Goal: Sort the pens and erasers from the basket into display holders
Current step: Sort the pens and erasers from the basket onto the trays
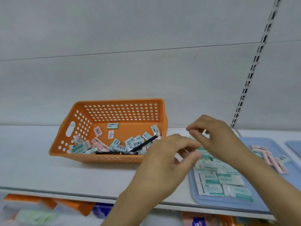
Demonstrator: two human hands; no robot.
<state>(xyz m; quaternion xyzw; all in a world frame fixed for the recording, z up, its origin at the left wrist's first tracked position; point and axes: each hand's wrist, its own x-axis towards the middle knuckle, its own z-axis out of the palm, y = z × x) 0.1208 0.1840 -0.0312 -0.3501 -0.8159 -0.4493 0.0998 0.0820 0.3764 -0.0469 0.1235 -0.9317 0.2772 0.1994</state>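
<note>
Both hands hover at centre right over the blue plastic tray (203, 200) of aligned green-labelled erasers (211, 180). Left hand (164, 162) fingers loosely spread; right hand (216, 136) fingertips pinched, contents indiscernible. Risk: a brushing wrist could disorder the rows. Black pens (143, 143) remain in the orange perforated basket (78, 121).

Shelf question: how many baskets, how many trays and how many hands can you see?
Orange basket: 1
Blue trays: 2, the second only a corner at the right edge
Hands: 2, left hand and right hand
Total: 5
</note>
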